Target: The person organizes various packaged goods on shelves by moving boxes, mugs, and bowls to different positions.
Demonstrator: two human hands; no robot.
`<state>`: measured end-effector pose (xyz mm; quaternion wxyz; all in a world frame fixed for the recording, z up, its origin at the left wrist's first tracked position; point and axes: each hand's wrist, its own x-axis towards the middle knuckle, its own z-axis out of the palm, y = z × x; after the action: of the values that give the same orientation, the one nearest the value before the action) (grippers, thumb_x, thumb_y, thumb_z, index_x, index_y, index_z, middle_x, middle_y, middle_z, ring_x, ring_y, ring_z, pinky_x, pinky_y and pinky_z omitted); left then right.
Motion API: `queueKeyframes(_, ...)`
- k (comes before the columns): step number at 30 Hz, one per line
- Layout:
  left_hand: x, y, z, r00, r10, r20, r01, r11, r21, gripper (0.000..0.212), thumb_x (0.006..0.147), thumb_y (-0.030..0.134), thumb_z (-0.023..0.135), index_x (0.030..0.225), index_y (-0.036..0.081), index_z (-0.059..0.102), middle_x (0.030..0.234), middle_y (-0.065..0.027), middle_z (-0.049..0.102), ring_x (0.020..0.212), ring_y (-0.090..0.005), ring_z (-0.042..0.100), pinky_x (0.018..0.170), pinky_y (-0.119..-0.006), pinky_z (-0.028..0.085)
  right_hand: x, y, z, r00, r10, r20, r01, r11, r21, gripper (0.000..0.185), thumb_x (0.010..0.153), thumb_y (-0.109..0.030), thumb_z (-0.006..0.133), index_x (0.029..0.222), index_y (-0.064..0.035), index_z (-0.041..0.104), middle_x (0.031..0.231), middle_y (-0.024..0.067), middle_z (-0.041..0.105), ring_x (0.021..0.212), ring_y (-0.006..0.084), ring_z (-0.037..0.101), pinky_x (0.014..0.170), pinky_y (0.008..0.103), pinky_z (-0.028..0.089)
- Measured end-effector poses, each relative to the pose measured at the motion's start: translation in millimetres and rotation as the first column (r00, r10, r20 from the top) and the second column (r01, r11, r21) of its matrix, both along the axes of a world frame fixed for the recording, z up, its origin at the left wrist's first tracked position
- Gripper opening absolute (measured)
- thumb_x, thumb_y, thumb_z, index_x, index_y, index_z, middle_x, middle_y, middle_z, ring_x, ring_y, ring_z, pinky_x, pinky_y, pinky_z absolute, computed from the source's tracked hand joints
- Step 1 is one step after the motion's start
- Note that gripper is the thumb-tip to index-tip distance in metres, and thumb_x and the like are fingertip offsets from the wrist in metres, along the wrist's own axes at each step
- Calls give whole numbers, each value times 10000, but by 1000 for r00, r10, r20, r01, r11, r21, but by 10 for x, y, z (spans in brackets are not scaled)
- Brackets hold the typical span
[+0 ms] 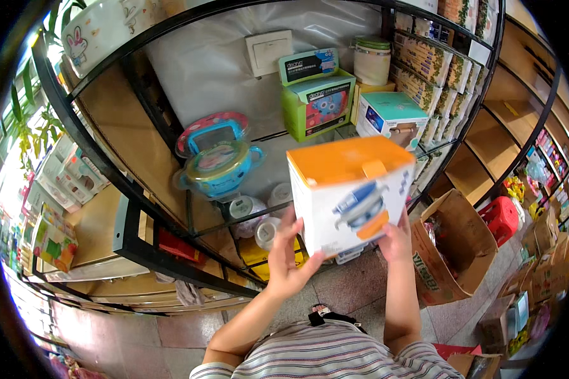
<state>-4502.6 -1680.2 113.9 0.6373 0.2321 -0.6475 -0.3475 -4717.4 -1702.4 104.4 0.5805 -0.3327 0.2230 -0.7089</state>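
A white and orange cardboard box (313,208), with a picture of a bowl-like item on its front, is held up before the shelf between my two hands. My left hand (287,265) supports its lower left corner, thumb near the bottom edge. On the lower right side, my right hand (394,239) grips it. Behind the box, a glass shelf bears a blue lidded bowl with handles (220,166), a green box with a window (327,106) and a teal-topped white box (391,116). The box hides part of the shelf's front.
Black metal shelf framing (156,222) curves along the left and front. An open cardboard carton (455,256) stands on the floor at right, near a red plastic stool (500,220). Stacked boxes (422,61) fill the shelf's right side. Clear containers (246,211) sit lower down.
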Motion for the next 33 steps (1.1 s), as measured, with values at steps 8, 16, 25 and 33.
queueKeyframes(8,283,354,-40,982,-174,73,140,930,339,909,617,83,718,1312,1,137,1303,-156,277,1228,-251,292,1023,-375,215,-123,269,-280,942,137,-308,-153,988,-29,1016,485,-128,818,1306,0,232,1244,87,404,1157,191,390,956,335,320)
queueKeyframes(16,479,463,213,956,-201,212,116,927,357,1023,572,124,793,1329,-13,119,1293,-158,322,1218,-230,318,1012,-349,247,-73,366,15,838,319,-442,-378,924,-50,879,484,-53,817,1236,10,365,1176,82,486,1085,188,459,898,341,386)
queueKeyframes(25,518,405,594,888,-158,432,80,978,193,989,554,293,809,1289,-24,228,1173,-168,418,1112,-260,418,922,-349,342,-148,503,331,790,238,-564,-340,937,-80,817,436,-52,843,1159,-5,465,1101,80,543,1022,197,507,850,337,418)
queueKeyframes(33,1009,-352,1156,547,708,447,-592,705,-391,522,696,228,686,1119,17,463,1097,-182,467,1028,-331,457,867,-400,378,-650,415,-149,863,278,-421,-333,941,-60,810,563,-144,777,1239,-4,351,1165,141,485,1064,267,494,889,408,445)
